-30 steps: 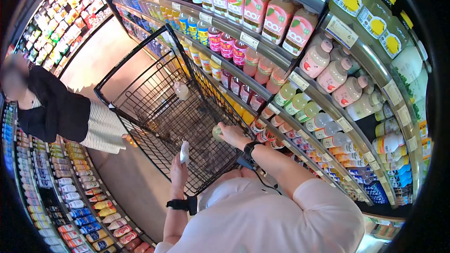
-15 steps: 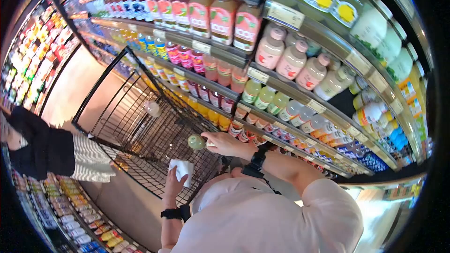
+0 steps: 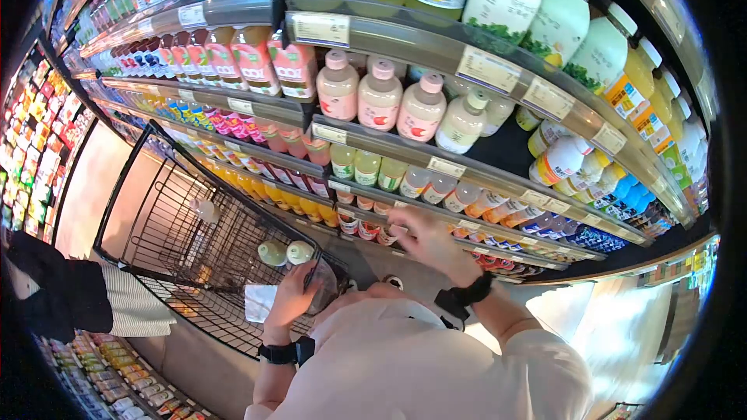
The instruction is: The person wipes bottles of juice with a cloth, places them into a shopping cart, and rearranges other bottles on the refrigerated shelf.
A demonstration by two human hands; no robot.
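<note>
My left hand (image 3: 292, 297) is over the near end of the black wire cart (image 3: 194, 254), holding nothing, its thumb apart from its fingers. Just beyond its fingertips, two pale green bottles (image 3: 272, 253) stand side by side in the cart. A white, flat item (image 3: 259, 303) lies left of this hand, against the wire mesh. My right hand (image 3: 424, 237) is raised before the lower shelves, empty, with fingers loosely bent and apart. Above it on a shelf are pink-capped bottles (image 3: 379, 96) and a pale green-capped bottle (image 3: 463, 123).
Long drink shelves (image 3: 373, 136) curve across the view. Another white bottle (image 3: 205, 211) lies farther inside the cart. A person in a dark top (image 3: 74, 295) and striped garment is at the left, beside the cart. More shelves line the lower left.
The white item has left my left hand and lies in the cart. My right hand has let go of a bottle and moved right toward the shelves. The view has shifted.
</note>
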